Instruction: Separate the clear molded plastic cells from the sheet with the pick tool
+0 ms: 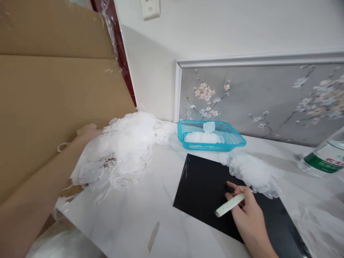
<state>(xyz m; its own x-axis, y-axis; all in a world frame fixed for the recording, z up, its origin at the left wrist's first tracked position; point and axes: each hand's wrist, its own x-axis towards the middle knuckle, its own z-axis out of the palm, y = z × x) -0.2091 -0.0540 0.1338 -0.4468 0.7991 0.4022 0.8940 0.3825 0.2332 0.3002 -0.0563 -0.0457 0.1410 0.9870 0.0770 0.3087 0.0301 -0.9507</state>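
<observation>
My right hand [249, 211] is closed around a pale greenish stick-like tool [229, 205], its blunt end pointing down and left; the other end is hidden in the fingers. It hovers over a black flat board [204, 186]. Just beyond the hand, a heap of translucent white thin pieces [255, 172] lies partly on the board. My left hand [90, 130] reaches to the left edge of a large pile of similar translucent pieces [131, 136], and its fingers are mostly hidden there. Thin stringy scraps [118, 181] hang about the pile's lower side.
A blue plastic basket [212, 147] with white pieces stands against the wall. At the right are a water bottle [326, 157] and loose clear scraps [319, 229]. A big cardboard sheet [53, 89] rises on the left. A strip of tape [153, 236] marks the white table [129, 218].
</observation>
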